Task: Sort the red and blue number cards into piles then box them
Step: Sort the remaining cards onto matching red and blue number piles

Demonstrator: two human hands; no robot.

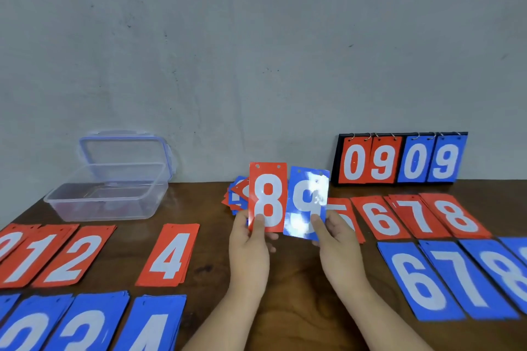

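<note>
head view looks down on a dark brown wooden table [288, 302] set against a scuffed grey-white wall [256, 51]. a black flip scoreboard with ringed red and blue cards reading 0 9 0 9 [399, 161] stands at the table's back edge, against the wall.

just left of the scoreboard and nearer the camera, the left hand [249, 239] pinches a red card with a white 8 [268, 196] near its bottom edge, thumb on the face. the right hand [338, 239] pinches a glossy blue card with a white 9 [306, 202] the same way. both cards are upright, side by side. a loose heap of mixed red and blue cards [236, 196] lies behind them.

in front of the scoreboard lie red piles 6, 7, 8 [422, 216], then blue piles 6, 7, 8 [445, 279]. far left of the scoreboard sits an open clear plastic box [99, 212], with its clear blue-rimmed lid [125, 151] propped behind. nearer lie red piles 0, 1, 2 [42, 253], a red 4 pile [168, 255] and blue piles [85, 325].
</note>
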